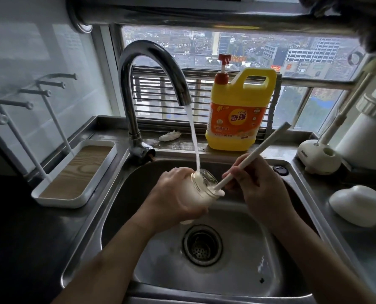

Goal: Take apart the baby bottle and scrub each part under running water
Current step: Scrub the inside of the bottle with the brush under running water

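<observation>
While 1 stream (193, 137) runs into the sink (237, 266), 1 bottle (204, 185) is clasped over it by curled left hand (173, 194); 1 brush (268, 141), w/ tip at its mouth, is pinched by right hand (259, 187).

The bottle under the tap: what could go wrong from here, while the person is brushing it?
1. The left hand grips the wet, tilted bottle over the steel sink; it could slip and strike the steel.
2. The water lands on the bottle's rim, so it may splash outward.
3. The brush has a long handle whose free end might knock the detergent jug.
</observation>
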